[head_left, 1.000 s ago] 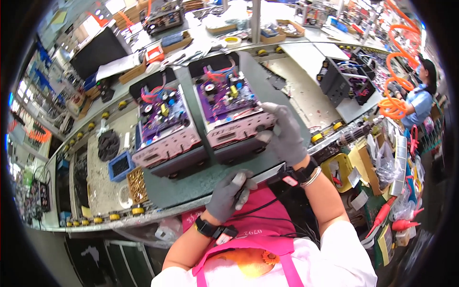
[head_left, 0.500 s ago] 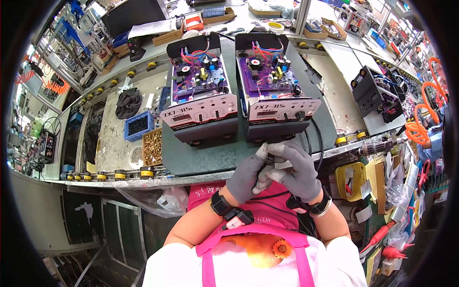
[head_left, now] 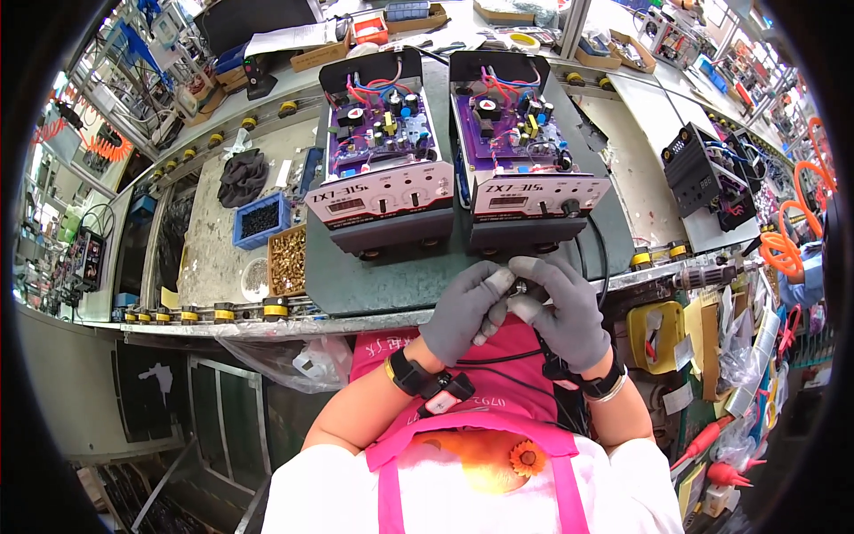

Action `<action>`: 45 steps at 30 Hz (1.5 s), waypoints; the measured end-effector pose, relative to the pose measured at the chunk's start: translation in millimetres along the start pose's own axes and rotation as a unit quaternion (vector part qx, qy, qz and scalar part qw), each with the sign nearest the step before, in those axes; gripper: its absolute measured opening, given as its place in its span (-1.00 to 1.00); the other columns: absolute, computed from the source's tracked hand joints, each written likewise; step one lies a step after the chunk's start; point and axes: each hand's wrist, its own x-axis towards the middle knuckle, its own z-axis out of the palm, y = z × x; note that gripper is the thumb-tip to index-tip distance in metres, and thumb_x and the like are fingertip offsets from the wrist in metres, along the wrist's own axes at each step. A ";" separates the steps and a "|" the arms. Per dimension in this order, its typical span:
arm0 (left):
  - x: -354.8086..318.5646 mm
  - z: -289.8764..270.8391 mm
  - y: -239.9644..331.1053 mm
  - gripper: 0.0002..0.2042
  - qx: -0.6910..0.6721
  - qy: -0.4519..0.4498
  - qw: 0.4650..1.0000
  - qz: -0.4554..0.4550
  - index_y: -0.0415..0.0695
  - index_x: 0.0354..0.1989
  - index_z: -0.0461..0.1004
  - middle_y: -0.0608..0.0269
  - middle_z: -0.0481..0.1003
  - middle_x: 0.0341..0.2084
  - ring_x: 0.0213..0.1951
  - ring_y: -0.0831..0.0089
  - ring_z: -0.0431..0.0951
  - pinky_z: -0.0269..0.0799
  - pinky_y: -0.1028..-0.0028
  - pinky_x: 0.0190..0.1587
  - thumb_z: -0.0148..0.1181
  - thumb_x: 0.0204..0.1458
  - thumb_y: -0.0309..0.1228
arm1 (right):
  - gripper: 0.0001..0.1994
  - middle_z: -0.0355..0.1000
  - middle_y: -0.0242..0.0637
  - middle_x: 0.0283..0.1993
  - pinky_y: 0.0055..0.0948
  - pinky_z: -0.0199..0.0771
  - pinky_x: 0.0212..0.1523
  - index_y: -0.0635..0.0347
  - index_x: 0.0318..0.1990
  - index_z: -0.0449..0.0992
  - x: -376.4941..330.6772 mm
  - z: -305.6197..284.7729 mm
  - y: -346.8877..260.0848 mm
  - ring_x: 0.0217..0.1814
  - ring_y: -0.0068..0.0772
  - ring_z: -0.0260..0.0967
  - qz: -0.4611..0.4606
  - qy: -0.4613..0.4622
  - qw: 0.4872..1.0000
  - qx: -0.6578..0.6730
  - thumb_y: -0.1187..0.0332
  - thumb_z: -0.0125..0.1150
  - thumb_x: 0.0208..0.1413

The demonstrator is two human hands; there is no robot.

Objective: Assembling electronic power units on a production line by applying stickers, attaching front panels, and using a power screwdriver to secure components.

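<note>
My left hand (head_left: 464, 311) and my right hand (head_left: 569, 319), both in grey gloves with pale fingertips, meet in front of my apron. Their fingers are closed around a small dark part with a shiny bit (head_left: 519, 288); the fingers cover most of it, so its kind is unclear. Just beyond them stand two open-topped electrical units side by side. The left unit (head_left: 384, 198) has bare shafts on its white front panel. On the right unit (head_left: 507, 198), a black knob (head_left: 570, 208) sits at the panel's right side. Purple circuit boards and coloured wires show inside both.
A green mat (head_left: 365, 289) lies under the units. To the left are a blue bin of black parts (head_left: 260, 222), a box of brass-coloured parts (head_left: 287, 260) and a dark cloth (head_left: 242, 178). A black cable (head_left: 601, 254) runs at right, near a yellow container (head_left: 654, 336).
My hands stay together, with finger positions slightly changed, and a shiny bit of the small part now shows between them. The whole view has shifted slightly.
</note>
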 end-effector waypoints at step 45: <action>44.7 11.9 -48.2 -0.69 -0.274 -0.065 0.959 0.000 -0.06 0.03 0.19 0.37 0.30 -0.68 -0.72 0.61 0.28 0.12 0.63 -0.76 0.01 0.19 -0.25 | -0.72 0.34 -0.34 -0.33 -0.32 0.38 -0.32 0.12 -0.18 0.50 48.4 -7.0 32.3 -0.30 -0.29 0.35 -0.162 0.087 0.903 -0.389 0.48 0.21 -0.14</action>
